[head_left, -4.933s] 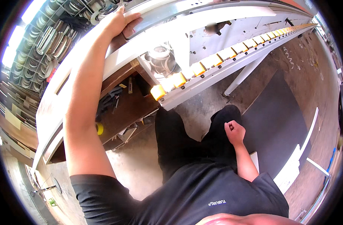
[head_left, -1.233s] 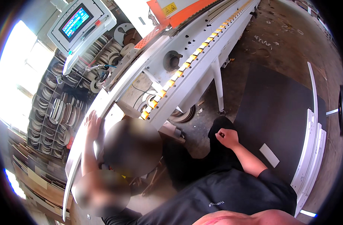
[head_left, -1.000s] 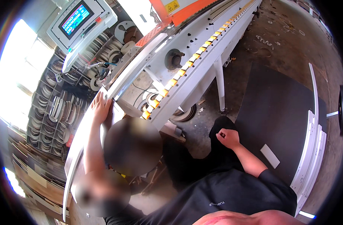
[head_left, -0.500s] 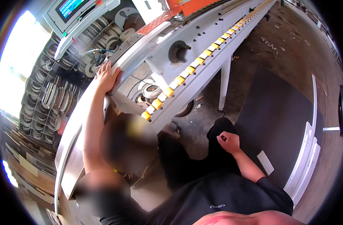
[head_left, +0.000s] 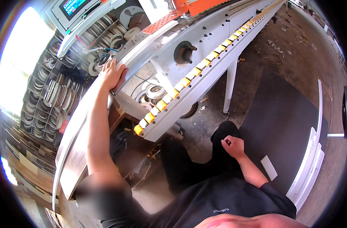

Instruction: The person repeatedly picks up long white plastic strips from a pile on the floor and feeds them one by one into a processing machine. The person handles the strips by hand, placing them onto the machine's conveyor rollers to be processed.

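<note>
White machine [head_left: 208, 45] slants from near the person's left side to the upper right, and the left hand [head_left: 112, 75] rests on the edge at its near end. Closest to the camera is a black shirt [head_left: 181, 201], its left sleeve blurred. Just past it are black trousers [head_left: 194, 167], and by the right knee the right hand [head_left: 232, 146] is loosely curled; whether its fingers close on anything cannot be told. Both hands are well apart. Beside the left forearm is a brown worktop [head_left: 73, 155] with a curved pale rim. Left fingers lie palm down, slightly spread, laid over the edge rather than clamped on it.

On the right, a large dark sheet [head_left: 276, 125] lies flat on the floor [head_left: 295, 57], a small white block [head_left: 268, 168] on it and long white strips [head_left: 305, 167] along its right side. Yellow rollers [head_left: 196, 71] line the machine's near rail, above a white leg [head_left: 230, 85]. Pale coils [head_left: 155, 92] show through the gap in the frame, and a dark round fitting [head_left: 185, 53] sits farther along.

Beyond the left arm stands a rack of rolls [head_left: 59, 95], with stacked boards [head_left: 29, 154] to its left. Farther up are a perforated red plate [head_left: 164, 23], an orange housing [head_left: 207, 7], a control panel with a lit screen [head_left: 73, 8], and a glaring window [head_left: 25, 53].
</note>
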Demonstrator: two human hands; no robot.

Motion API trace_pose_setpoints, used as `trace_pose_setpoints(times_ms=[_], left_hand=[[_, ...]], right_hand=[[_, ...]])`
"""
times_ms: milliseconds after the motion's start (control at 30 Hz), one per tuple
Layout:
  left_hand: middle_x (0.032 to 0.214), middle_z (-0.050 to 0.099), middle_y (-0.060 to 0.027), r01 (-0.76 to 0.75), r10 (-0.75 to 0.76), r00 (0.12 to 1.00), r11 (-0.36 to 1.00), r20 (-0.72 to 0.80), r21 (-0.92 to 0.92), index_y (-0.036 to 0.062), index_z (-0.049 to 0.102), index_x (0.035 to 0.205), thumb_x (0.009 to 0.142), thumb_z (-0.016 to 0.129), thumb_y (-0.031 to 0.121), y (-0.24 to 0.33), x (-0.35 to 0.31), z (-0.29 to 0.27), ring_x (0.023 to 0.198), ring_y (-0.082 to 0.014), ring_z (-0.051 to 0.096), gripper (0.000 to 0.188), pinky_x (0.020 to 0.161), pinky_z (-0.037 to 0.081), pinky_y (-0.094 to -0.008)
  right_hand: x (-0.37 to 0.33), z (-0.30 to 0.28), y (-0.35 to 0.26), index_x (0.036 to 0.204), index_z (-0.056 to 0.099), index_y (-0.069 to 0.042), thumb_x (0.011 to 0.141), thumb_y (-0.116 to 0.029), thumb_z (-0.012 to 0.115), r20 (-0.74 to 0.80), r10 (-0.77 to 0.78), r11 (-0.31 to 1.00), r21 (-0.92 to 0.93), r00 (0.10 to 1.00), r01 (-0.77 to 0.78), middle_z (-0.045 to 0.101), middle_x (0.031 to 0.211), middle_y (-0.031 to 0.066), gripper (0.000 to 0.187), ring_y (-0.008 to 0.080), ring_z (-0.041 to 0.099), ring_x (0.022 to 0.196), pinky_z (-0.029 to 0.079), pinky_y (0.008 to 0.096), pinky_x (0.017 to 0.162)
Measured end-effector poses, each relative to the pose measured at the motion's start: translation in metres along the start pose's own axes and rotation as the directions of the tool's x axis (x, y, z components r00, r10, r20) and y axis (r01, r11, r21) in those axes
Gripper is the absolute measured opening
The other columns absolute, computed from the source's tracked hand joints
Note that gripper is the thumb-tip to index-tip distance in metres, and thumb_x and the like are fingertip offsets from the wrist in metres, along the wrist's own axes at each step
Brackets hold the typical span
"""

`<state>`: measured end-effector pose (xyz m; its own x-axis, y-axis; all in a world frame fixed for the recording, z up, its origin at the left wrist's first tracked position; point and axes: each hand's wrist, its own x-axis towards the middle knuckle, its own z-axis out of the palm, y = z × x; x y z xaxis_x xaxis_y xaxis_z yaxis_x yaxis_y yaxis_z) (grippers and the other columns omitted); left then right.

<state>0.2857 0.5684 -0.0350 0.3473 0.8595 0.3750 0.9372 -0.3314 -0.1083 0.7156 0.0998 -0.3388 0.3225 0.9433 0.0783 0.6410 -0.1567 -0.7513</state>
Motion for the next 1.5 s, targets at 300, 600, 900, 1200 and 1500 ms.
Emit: trace_pose_setpoints(times_ms=[300,600,900,1200,1500], left_hand=[[0.167,0.049,-0.0214,0.015,-0.017,1.0,0.996,-0.017,-0.092,0.0031,0.051,0.161,0.106,0.056,0.062,0.008,0.002,-0.002,0.158,-0.0395,0.041,0.081,0.13,0.032,-0.0533],[0.165,0.051,-0.0194,0.089,-0.091,0.995,0.995,0.041,0.042,0.009,0.051,0.161,0.108,0.049,0.066,0.028,-0.004,-0.02,0.154,-0.0403,0.046,0.078,0.126,0.037,-0.0535],[0.165,0.051,-0.0154,-0.002,0.0,0.999,0.999,-0.035,-0.034,0.0088,0.048,0.161,0.103,0.06,0.063,0.013,0.007,-0.004,0.154,-0.0395,0.045,0.08,0.125,0.034,-0.0615],[0.168,0.046,-0.0167,0.085,-0.085,0.995,0.996,0.06,0.0,0.0105,0.043,0.165,0.106,0.055,0.064,0.037,0.018,-0.008,0.161,-0.0375,0.036,0.081,0.126,0.02,-0.0759],[0.17,0.048,-0.0164,0.113,-0.108,0.988,0.993,0.113,-0.039,0.0059,0.045,0.166,0.104,0.05,0.072,0.115,0.079,-0.002,0.163,-0.0334,0.035,0.091,0.127,0.021,-0.0743]], right_hand=[[-0.001,-0.002,-0.002,0.084,0.072,-0.011,0.092,-0.029,0.081,-0.015,-0.012,1.0,0.018,1.0,0.013,0.067,0.068,0.0071,0.022,0.0227,0.068,0.061,0.052,0.0362,0.06],[-0.001,0.003,0.002,0.084,0.072,-0.012,0.092,-0.029,0.082,-0.032,-0.041,0.999,0.004,0.999,0.041,0.068,0.069,0.0066,0.021,0.0234,0.069,0.062,0.053,0.0364,0.06],[0.006,0.004,-0.003,0.084,0.072,-0.012,0.091,-0.028,0.083,-0.02,-0.03,1.0,-0.001,0.999,0.03,0.07,0.069,0.006,0.021,0.0224,0.07,0.061,0.054,0.0351,0.059],[0.013,0.016,-0.007,0.082,0.071,-0.014,0.089,-0.03,0.084,0.026,-0.041,0.999,0.031,0.999,0.04,0.07,0.068,0.0033,0.021,0.0239,0.07,0.061,0.054,0.0371,0.058],[0.011,0.009,-0.007,0.083,0.072,-0.015,0.09,-0.03,0.084,0.034,-0.033,0.998,0.05,0.999,0.032,0.07,0.069,0.0028,0.021,0.0233,0.07,0.061,0.054,0.0366,0.058]])
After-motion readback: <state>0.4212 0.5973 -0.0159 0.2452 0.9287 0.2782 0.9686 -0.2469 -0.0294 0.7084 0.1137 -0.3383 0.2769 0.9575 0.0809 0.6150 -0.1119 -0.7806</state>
